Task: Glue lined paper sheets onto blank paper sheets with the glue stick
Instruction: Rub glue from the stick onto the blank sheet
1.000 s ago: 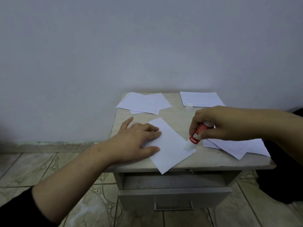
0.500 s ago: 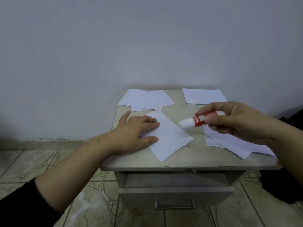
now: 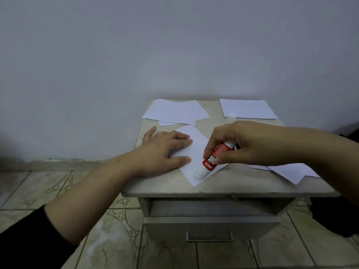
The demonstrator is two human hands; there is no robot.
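A white paper sheet (image 3: 196,150) lies at an angle in the middle of the small table (image 3: 233,181). My left hand (image 3: 165,150) presses flat on its left half with fingers spread. My right hand (image 3: 242,144) grips a red and white glue stick (image 3: 210,162), tilted, with its white tip down on the sheet's near right corner. The stick's white cap (image 3: 231,116) stands by the far right sheet.
More white sheets lie on the table: a pile at the far left (image 3: 174,112), one at the far right (image 3: 248,108), and several at the right edge (image 3: 287,170) under my right forearm. A drawer (image 3: 209,228) sits below the tabletop. A dark object (image 3: 338,216) rests on the floor at right.
My right hand brought the glue stick down from a raised, level pose and set its tip on the sheet's near right corner. My left hand stayed pressing the sheet.
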